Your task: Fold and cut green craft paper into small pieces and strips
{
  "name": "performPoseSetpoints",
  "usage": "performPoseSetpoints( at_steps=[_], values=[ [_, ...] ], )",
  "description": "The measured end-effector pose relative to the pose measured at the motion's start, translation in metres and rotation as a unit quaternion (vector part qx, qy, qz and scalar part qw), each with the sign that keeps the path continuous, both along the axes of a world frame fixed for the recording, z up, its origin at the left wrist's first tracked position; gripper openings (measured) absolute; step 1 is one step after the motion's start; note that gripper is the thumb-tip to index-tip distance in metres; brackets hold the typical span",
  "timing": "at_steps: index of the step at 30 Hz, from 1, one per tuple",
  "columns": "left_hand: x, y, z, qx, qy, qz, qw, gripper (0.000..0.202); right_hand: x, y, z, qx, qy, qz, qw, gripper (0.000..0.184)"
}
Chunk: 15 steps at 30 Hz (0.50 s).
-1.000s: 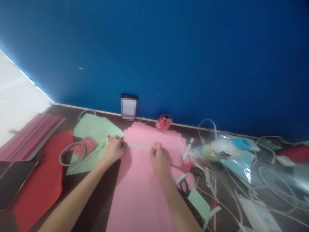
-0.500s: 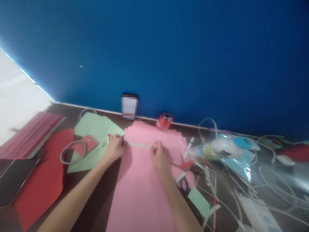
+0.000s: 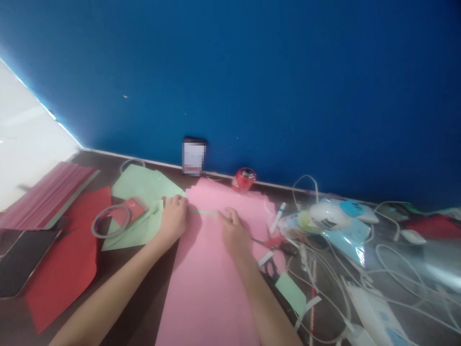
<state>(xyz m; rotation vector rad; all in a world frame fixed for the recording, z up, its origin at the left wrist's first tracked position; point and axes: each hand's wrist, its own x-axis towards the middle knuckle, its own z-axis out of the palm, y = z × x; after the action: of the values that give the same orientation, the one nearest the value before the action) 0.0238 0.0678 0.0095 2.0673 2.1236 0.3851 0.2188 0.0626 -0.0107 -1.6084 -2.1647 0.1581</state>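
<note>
A narrow pale green paper strip lies across the large pink paper sheet. My left hand is closed at the strip's left end, by the sheet's left edge; its fingertips are partly hidden. At the strip's right end is my right hand, its index finger stretched out and touching the strip, the other fingers loosely bent. Beyond the hands, a red round object with a shiny top rests at the back edge of the pink paper. Scissors with dark handles lie right of my right forearm.
Left are green papers, a grey ring, red paper, a phone and a pink paper stack. Right are white cables, a white bottle and a green paper piece. A blue wall rises behind.
My right hand has shifted slightly left along the strip, and its index finger now points out over it. My left hand stays at the left end. The view has shifted slightly.
</note>
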Motion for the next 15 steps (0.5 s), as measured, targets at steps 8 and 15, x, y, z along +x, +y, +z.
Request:
performPoseSetpoints(
  at_steps=[8,15],
  values=[
    [0.047,-0.028,-0.013,0.06,-0.046,-0.232,0.97,0.046,0.006,-0.005,0.007,-0.028,-0.123,0.048,0.991,0.045],
    [0.046,-0.027,-0.006,0.065,-0.056,-0.215,0.973,0.043,0.016,-0.006,0.013,-0.018,-0.16,0.002,0.987,0.034]
  ],
)
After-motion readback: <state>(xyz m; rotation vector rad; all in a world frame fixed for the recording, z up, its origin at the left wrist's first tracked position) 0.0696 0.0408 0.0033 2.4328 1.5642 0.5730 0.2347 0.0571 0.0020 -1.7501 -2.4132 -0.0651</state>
